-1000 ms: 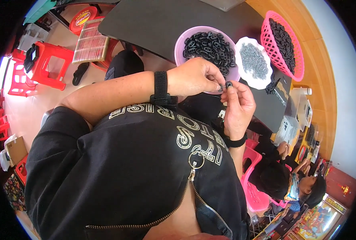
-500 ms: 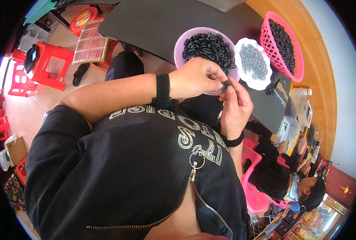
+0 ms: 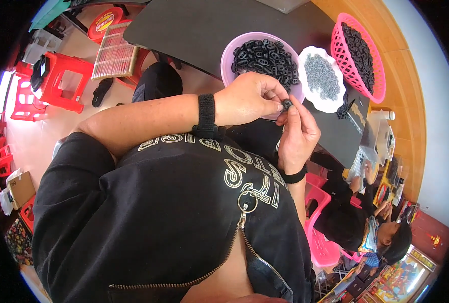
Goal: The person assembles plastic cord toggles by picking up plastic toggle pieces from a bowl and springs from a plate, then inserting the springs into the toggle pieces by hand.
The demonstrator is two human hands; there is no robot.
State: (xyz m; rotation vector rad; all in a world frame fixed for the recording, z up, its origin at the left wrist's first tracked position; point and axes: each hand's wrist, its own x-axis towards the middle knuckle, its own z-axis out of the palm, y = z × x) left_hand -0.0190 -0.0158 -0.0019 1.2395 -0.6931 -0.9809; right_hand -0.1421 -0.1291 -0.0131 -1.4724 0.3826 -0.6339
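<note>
Between my two hands is a small black plastic piece (image 3: 286, 105), pinched at the fingertips. My left hand (image 3: 247, 99), with a black band at its wrist, grips the piece from the left with thumb and forefinger. From the other side my right hand (image 3: 297, 134) holds it with thumb and index finger, a black band on that wrist too. Just beyond them stands a pink basin (image 3: 226, 63) heaped with black oval pieces with holes (image 3: 267, 59). To its right, a white scalloped dish (image 3: 330, 106) carries many small silvery metal parts (image 3: 322, 77).
A pink lattice basket (image 3: 341, 60) of black pieces stands at the right of the dark table (image 3: 184, 30). Clear plastic boxes (image 3: 371, 136) are further right, near another person (image 3: 345, 217). Red stools (image 3: 65, 83) and a slatted seat (image 3: 116, 53) stand at left.
The black piece appears slightly turned between my fingertips; my hands stay almost in place. At the right, the other person's hand has shifted a little.
</note>
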